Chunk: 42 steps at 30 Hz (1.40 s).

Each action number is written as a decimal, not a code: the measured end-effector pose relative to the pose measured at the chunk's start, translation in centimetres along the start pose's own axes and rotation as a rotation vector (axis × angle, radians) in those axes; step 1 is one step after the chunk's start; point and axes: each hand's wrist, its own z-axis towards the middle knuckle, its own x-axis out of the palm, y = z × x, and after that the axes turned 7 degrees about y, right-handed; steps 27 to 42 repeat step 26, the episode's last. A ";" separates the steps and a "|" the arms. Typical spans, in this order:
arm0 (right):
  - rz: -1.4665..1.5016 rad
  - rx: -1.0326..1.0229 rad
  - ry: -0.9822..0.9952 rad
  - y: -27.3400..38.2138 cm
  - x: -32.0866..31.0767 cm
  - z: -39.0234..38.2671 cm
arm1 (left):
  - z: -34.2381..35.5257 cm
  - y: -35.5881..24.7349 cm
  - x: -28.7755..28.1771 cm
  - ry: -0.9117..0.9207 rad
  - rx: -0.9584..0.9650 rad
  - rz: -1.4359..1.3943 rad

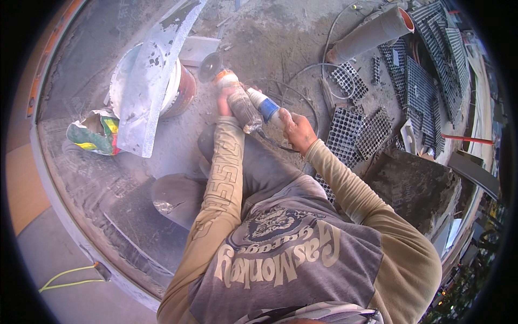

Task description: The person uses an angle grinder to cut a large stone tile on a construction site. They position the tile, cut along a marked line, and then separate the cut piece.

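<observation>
A dusty angle grinder point(244, 109) with an orange and white head and a round disc point(211, 66) is in front of my knees. My left hand point(224, 102) is closed around its side, just behind the head. My right hand point(298, 128) is wrapped round the end of a whitish cylinder point(268, 108) with a blue band, lying against the grinder; I cannot tell whether the two are joined. To the left of the disc, a long grey-white slab point(141, 102) leans across a bucket point(186, 93). Haze hangs around the disc.
A torn green and yellow bag point(91, 135) lies beside the bucket. On the right are black plastic grids point(343, 129), a large dusty pipe point(372, 35) and a loose cable point(326, 48). A raised metal edge point(48, 162) curves along the left.
</observation>
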 end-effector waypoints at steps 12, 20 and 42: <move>0.412 0.176 -0.045 0.9 4.2 1.3 | -0.4 -0.7 -0.2 -0.099 0.108 -0.050; 0.561 0.310 0.193 0.0 2.7 1.5 | 0.4 -1.3 -2.7 -0.077 0.029 -0.028; 0.535 0.210 0.295 -1.6 1.1 2.0 | 0.3 -1.7 -2.4 0.037 0.004 -0.062</move>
